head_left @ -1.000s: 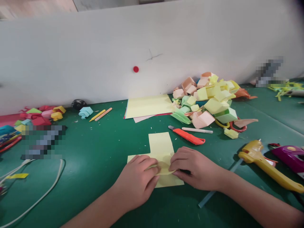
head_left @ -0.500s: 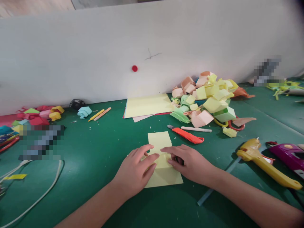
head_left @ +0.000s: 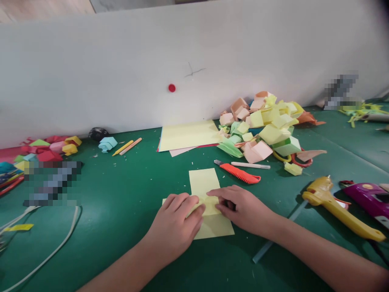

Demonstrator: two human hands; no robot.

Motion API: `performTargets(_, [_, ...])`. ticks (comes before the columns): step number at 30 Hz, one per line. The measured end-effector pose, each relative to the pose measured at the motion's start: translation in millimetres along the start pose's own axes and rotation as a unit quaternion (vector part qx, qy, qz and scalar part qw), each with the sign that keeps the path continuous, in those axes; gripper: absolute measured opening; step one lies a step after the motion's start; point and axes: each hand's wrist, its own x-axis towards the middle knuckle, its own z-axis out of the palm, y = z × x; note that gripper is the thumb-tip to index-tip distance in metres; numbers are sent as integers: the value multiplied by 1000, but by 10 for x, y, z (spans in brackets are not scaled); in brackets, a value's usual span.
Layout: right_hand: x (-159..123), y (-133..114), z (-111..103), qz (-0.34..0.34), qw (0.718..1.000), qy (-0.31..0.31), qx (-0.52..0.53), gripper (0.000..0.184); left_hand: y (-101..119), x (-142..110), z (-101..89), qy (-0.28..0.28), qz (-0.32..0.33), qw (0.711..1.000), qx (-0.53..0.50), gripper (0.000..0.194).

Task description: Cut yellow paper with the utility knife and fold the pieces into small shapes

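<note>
A pale yellow paper [head_left: 214, 226] lies on the green table, with a narrow strip running away from me and a small flap showing past my left hand. My left hand [head_left: 178, 219] rests over the paper's left side, its fingers bent and close together on it, the thumb near the index finger. On the right side, my right hand [head_left: 243, 209] has its index finger stretched across the paper and its thumb tip at the paper's middle; the other fingers are curled. The part of the paper beneath both hands is hidden.
Beyond the paper lie an orange box cutter [head_left: 240, 173] and a white pen [head_left: 251, 165]. Folded paper pieces [head_left: 264, 125] are heaped beside a paper stack [head_left: 188, 136]. A yellow glue gun [head_left: 343, 207] with a glue stick [head_left: 264, 249] is at right, a cable [head_left: 68, 239] at left.
My left hand has come down onto the paper and its fingers have drawn closer together. A flap at the paper's left now shows behind it. My right hand has hardly moved.
</note>
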Motion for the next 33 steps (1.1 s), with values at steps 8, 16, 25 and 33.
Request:
performTargets(8, [-12,3,-20,-125,991,-2,-55,22,-32,-25,79,-45,-19,999,-21,24])
performTargets(16, [-26,32,-34,-184,979,11,-85,22,-33,3,38,-17,-7,998,-52,22])
performTargets(25, [-21,51,-19,-161,983,13,-89,20,99,-34,-18,-34,41,999,-12,27])
performTargets(33, [-27,40,-22,-161,983,11,-91,20,193,-36,-43,-39,19,999,3,31])
